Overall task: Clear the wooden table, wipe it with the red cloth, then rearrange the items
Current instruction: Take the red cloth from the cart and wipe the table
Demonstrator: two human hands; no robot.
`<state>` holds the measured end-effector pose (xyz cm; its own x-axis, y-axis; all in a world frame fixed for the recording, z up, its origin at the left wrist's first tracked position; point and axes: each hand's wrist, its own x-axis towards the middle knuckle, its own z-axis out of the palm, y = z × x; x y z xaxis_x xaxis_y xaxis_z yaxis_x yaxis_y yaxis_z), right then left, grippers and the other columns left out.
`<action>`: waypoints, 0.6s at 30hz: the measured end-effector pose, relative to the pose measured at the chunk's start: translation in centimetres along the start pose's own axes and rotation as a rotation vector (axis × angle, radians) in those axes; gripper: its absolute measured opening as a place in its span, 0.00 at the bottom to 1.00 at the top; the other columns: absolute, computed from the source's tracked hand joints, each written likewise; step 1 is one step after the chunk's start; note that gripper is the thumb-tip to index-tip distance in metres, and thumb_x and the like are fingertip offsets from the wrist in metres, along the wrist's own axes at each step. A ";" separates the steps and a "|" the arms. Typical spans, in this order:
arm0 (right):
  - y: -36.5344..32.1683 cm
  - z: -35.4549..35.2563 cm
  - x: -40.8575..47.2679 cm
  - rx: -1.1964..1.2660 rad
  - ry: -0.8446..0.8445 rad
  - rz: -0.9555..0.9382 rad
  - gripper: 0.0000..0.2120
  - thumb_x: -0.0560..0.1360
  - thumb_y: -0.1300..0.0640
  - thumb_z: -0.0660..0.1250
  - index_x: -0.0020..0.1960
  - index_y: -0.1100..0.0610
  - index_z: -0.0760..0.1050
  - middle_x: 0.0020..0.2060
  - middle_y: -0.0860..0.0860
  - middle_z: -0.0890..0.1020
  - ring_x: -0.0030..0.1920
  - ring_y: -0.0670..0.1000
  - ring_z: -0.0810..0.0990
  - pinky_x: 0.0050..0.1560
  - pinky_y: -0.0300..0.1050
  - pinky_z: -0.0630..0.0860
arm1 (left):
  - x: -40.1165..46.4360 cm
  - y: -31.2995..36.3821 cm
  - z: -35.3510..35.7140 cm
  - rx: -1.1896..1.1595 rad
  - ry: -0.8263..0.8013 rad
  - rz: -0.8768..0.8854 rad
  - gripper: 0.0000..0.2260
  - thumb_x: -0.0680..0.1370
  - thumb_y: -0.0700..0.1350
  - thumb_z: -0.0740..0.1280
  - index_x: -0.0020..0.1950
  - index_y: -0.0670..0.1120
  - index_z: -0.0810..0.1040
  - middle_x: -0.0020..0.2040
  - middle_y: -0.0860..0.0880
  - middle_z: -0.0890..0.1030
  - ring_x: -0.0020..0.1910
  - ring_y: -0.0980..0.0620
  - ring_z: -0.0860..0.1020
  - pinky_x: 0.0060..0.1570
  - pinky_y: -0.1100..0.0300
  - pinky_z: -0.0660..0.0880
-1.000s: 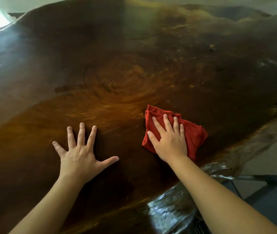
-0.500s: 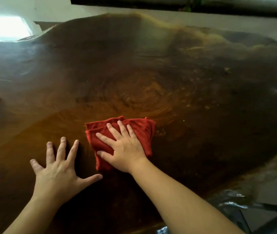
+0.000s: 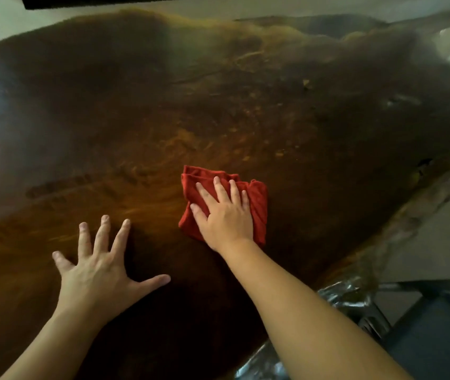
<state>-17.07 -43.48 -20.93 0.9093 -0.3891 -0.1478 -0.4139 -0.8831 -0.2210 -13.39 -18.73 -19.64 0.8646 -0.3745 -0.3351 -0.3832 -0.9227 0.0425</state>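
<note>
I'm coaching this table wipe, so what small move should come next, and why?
Probably slide the right hand, pressed flat on the red cloth, farther across the wooden table. Bare wood lies beyond it, while the left hand rests spread on the wood.

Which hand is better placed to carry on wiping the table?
Right. The right hand lies flat on the folded red cloth, pressing it to the wooden table. The left hand rests spread on bare wood, apart from it.
</note>
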 end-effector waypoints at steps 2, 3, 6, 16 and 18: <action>3.6 -0.6 -1.6 -0.019 0.029 0.106 0.30 0.79 0.31 0.41 0.80 0.37 0.54 0.81 0.50 0.58 0.80 0.58 0.51 0.78 0.60 0.46 | 0.5 2.2 0.1 0.000 0.009 0.050 0.63 0.52 0.89 0.46 0.82 0.58 0.42 0.83 0.48 0.42 0.80 0.41 0.39 0.70 0.25 0.52; 5.4 -0.9 -2.7 -0.025 0.044 0.150 0.30 0.80 0.32 0.42 0.79 0.38 0.55 0.80 0.49 0.59 0.80 0.58 0.54 0.78 0.59 0.48 | 0.7 3.2 0.2 -0.005 0.012 0.074 0.63 0.53 0.89 0.46 0.82 0.58 0.42 0.83 0.48 0.42 0.80 0.41 0.39 0.69 0.25 0.52; 9.5 -1.3 -7.2 -0.018 0.104 0.232 0.27 0.82 0.36 0.47 0.78 0.42 0.62 0.78 0.50 0.66 0.77 0.58 0.61 0.77 0.59 0.56 | 0.8 5.9 0.5 -0.015 0.021 0.132 0.62 0.53 0.89 0.46 0.82 0.58 0.43 0.83 0.48 0.43 0.80 0.40 0.39 0.69 0.24 0.52; 14.2 -2.2 -19.3 0.262 0.314 0.488 0.17 0.78 0.55 0.65 0.66 0.54 0.79 0.59 0.53 0.84 0.54 0.54 0.72 0.52 0.53 0.75 | -1.2 6.0 0.8 -0.046 0.044 0.155 0.62 0.54 0.89 0.45 0.82 0.58 0.43 0.83 0.47 0.43 0.80 0.39 0.38 0.70 0.24 0.49; 14.0 -3.1 -18.1 0.307 0.383 0.487 0.16 0.79 0.55 0.65 0.66 0.54 0.78 0.58 0.55 0.83 0.57 0.57 0.75 0.51 0.54 0.77 | -1.5 4.2 0.6 -0.057 0.052 0.125 0.61 0.55 0.89 0.45 0.82 0.58 0.43 0.83 0.47 0.43 0.80 0.39 0.38 0.70 0.24 0.49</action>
<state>-39.16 -49.62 -18.32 0.5447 -0.8378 0.0387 -0.7217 -0.4917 -0.4871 -16.51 -21.97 -19.49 0.8277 -0.4893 -0.2748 -0.4707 -0.8720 0.1346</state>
